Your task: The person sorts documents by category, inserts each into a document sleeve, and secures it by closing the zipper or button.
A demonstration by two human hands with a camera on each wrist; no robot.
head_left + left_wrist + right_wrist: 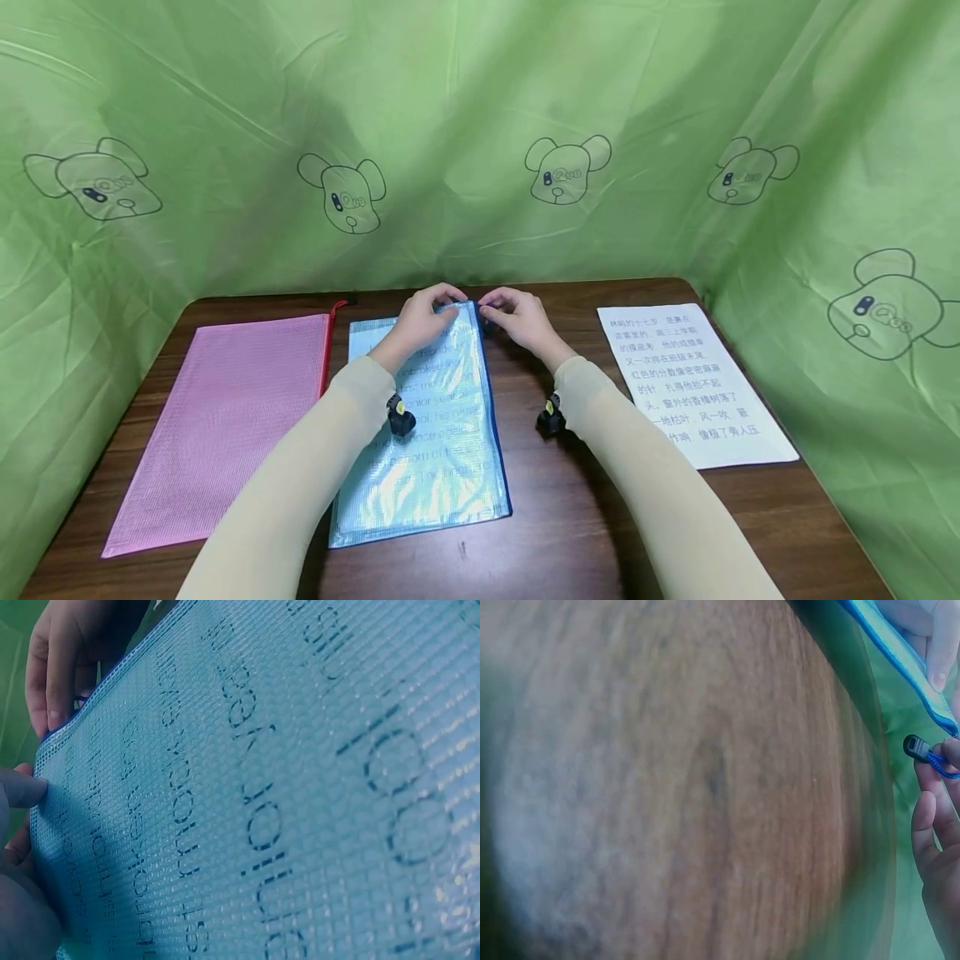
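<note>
Head view: both hands meet at the far end of a blue pouch point(431, 417) mid-tabletop. The left hand point(423, 321) pinches its corner; the right hand point(517, 317) pinches the zip cord point(930, 754). Zipping seems underway, and the next pull needs steady tension.

Blue pouch point(431, 425) print partly hidden by forearms.

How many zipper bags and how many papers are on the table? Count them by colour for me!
Blue zipper bag: 1
Pink zipper bag: 1
White printed paper: 1
Total: 3 things on the table, not counting the left hand and right hand pinching the blue bag's far end.
</note>
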